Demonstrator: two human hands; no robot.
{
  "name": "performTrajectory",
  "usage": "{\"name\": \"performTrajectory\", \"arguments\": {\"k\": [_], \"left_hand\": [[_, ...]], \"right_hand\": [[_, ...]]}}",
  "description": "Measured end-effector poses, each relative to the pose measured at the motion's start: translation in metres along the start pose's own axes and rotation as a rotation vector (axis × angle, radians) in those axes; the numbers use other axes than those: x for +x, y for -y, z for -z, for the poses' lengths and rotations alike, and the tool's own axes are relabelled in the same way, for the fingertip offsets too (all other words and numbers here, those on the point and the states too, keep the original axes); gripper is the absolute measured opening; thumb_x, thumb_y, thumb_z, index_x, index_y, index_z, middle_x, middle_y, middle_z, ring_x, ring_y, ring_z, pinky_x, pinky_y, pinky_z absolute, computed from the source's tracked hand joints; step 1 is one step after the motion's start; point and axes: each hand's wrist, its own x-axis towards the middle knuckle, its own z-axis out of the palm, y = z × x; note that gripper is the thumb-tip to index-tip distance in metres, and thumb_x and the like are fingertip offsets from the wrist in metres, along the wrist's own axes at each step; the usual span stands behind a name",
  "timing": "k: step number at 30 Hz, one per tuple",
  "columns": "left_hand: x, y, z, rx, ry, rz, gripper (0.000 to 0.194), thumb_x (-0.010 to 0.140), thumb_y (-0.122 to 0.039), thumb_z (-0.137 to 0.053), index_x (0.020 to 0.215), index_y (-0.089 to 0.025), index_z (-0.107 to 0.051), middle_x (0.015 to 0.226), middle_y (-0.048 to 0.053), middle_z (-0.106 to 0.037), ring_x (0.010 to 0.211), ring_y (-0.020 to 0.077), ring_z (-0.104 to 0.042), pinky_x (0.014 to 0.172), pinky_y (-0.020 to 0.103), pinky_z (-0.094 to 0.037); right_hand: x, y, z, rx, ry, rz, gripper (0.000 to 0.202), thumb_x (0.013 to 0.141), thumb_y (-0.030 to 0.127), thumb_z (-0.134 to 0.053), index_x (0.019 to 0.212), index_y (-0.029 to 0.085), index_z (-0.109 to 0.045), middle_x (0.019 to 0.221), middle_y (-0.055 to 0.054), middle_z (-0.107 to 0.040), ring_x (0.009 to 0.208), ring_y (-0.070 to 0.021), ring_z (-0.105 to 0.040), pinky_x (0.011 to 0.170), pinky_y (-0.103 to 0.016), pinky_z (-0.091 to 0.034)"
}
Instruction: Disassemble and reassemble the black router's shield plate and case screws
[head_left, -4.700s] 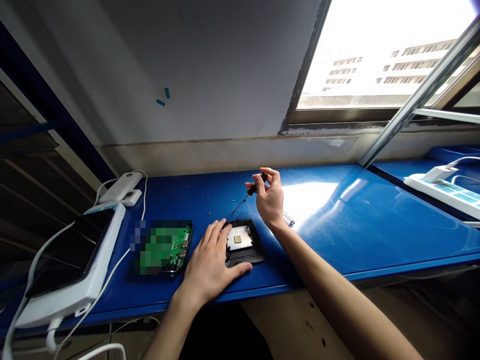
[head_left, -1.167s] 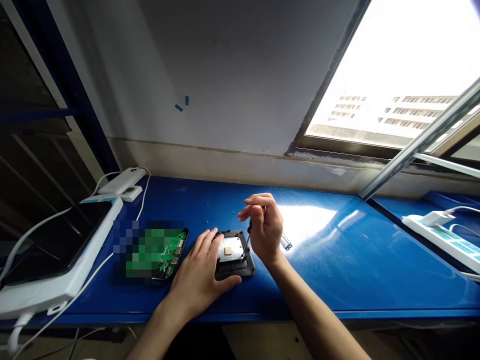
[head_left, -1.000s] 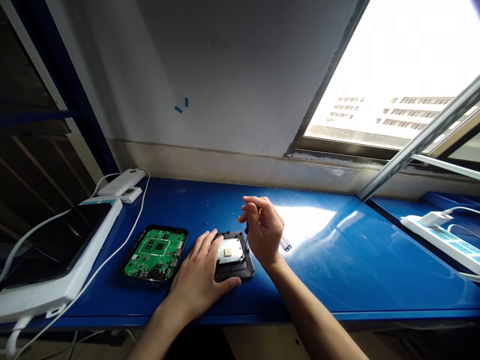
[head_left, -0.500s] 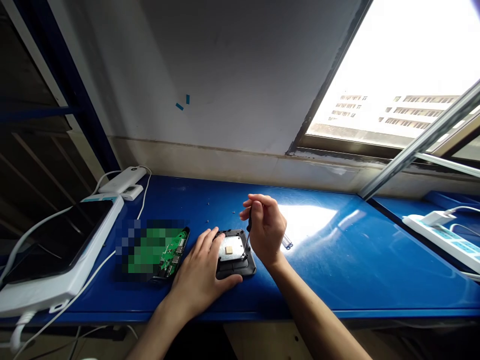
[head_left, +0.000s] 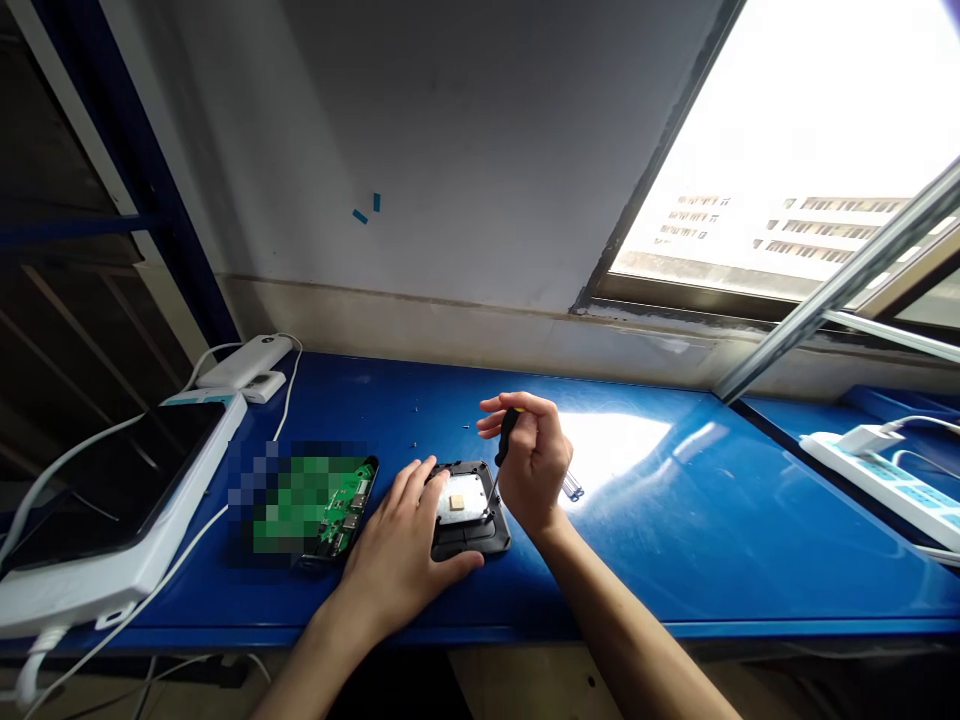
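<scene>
A black plastic casing (head_left: 480, 538) lies on the blue table, with a silvery metal plate (head_left: 469, 490) and a small tan pad (head_left: 457, 502) on it. Spread over the casing's left side is my left hand (head_left: 401, 530), its thumb along the near edge. My right hand (head_left: 534, 455) is closed round a black-handled screwdriver (head_left: 508, 435), whose thin shaft slants down to the plate's right edge. To the left, a green circuit board (head_left: 346, 500) rests in a black shell, partly pixelated. Several small screws (head_left: 414, 444) are scattered behind the casing.
On the left are a white device with a dark screen (head_left: 112, 470), a white box (head_left: 244, 362) and white cables. Thin metal pieces (head_left: 573, 488) lie right of my right hand. A white power strip (head_left: 885, 470) sits at the far right, beyond a metal bar (head_left: 825, 300).
The fingers of my right hand have shifted round the screwdriver, and more of its black handle shows. My left hand keeps its place on the casing.
</scene>
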Motion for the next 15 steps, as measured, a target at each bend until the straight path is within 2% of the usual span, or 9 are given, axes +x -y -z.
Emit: {"name": "performTrajectory", "arguments": {"k": [2,5,7,9,13,15], "left_hand": [[0.0002,0.0004,-0.0003,0.0,-0.005,-0.003,0.084,0.081,-0.059,-0.072,0.149,-0.019,-0.045,0.166,0.013,-0.035,0.155,0.0342,-0.028,0.121,0.053,-0.036],[-0.0001,-0.0009,0.0008,0.001,-0.004,-0.004,0.084,0.081,-0.058,-0.072,0.15,-0.018,-0.045,0.166,0.013,-0.035,0.155,0.0337,-0.028,0.121,0.052,-0.035],[-0.0003,-0.0024,0.0021,0.005,0.008,0.0,0.084,0.081,-0.058,-0.071,0.15,-0.018,-0.044,0.166,0.013,-0.035,0.155,0.0334,-0.027,0.121,0.052,-0.036],[-0.0003,-0.0036,0.0031,0.008,0.017,0.007,0.085,0.081,-0.058,-0.071,0.151,-0.019,-0.044,0.167,0.013,-0.034,0.155,0.0332,-0.027,0.121,0.053,-0.036],[0.0002,-0.0041,0.0038,0.025,0.026,0.011,0.085,0.081,-0.058,-0.071,0.151,-0.019,-0.043,0.167,0.012,-0.032,0.155,0.0325,-0.027,0.12,0.052,-0.037],[0.0002,-0.0034,0.0039,0.04,0.031,0.008,0.085,0.082,-0.059,-0.07,0.152,-0.018,-0.043,0.168,0.012,-0.032,0.155,0.0321,-0.027,0.121,0.051,-0.036]], "right_hand": [[0.0001,-0.0001,0.001,0.026,0.018,-0.01,0.029,0.107,0.023,-0.034,0.102,0.024,-0.062,0.09,-0.001,-0.073,0.066,-0.0116,-0.07,0.059,-0.029,-0.061],[0.0019,-0.0014,0.003,-0.04,0.039,0.06,0.012,0.101,0.03,-0.055,0.098,0.023,-0.065,0.095,-0.003,-0.067,0.071,-0.0134,-0.068,0.059,-0.03,-0.06],[0.0029,-0.0019,0.0031,-0.111,0.026,0.098,0.004,0.095,0.027,-0.066,0.097,0.024,-0.068,0.093,-0.002,-0.064,0.07,-0.0134,-0.066,0.058,-0.029,-0.06],[0.0026,-0.0019,0.0023,-0.116,0.024,0.072,0.008,0.097,0.023,-0.061,0.102,0.025,-0.068,0.088,-0.001,-0.065,0.067,-0.0126,-0.066,0.058,-0.028,-0.059],[0.0001,-0.0015,0.0015,0.021,0.035,-0.025,0.024,0.105,0.021,-0.038,0.104,0.024,-0.062,0.086,0.0,-0.071,0.067,-0.0125,-0.07,0.059,-0.029,-0.06],[0.0006,-0.0013,0.0025,0.034,0.034,0.012,0.02,0.104,0.023,-0.043,0.099,0.023,-0.062,0.091,-0.001,-0.068,0.067,-0.0123,-0.068,0.058,-0.03,-0.059]]}}
